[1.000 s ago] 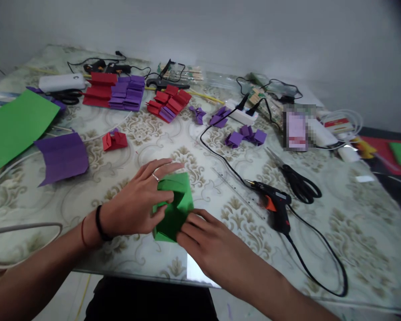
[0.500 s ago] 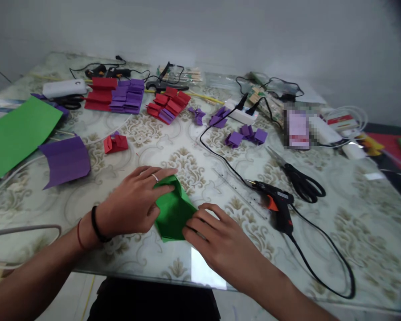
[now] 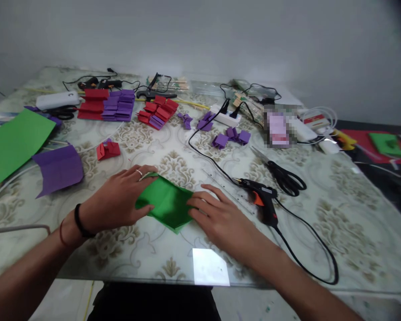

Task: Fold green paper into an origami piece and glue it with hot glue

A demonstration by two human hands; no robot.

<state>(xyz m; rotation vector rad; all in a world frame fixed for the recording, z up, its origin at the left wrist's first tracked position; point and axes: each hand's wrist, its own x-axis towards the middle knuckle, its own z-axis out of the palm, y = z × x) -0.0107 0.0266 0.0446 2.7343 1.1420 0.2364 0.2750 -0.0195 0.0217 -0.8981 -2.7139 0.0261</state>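
Green folded paper [image 3: 169, 200] lies at the near edge of the surface [image 3: 137, 263], somewhat left of that edge's middle, opened into a shallow hollow with creased sides, one point turned toward the near edge.

Handling (judged by look only): very light, thin but fairly crisp along the creases, soft across the broad face. Should dent or crumple under a hard squeeze; slipperiness unlikely to matter much. Best hold would be at the two ends, on the folded sides, leaving the middle unpressed.

Left hand [image 3: 120, 196]: at the left end. Fingers part-way open, thumb on the near side and forefinger along the far side, the paper's end held between them. Palm faces down; forearm comes in over the near-left corner, wrist fairly straight, wearing a black band [image 3: 80, 221].

Right hand [image 3: 217, 218]: at the right end. Fingers bent over the paper's side and holding it, forefinger arched higher than the rest; thumb mostly hidden, so firmness of grip cannot be told. Back of the hand up, forearm slanting in across the near edge from the right.

Nearby, toward the right edge: glue gun [image 3: 263, 196], with black-handled scissors [image 3: 285, 178] just beyond it. Toward the left edge: a curved purple sheet [image 3: 59, 168] and a small red folded piece [image 3: 108, 150], both apart from the hands.
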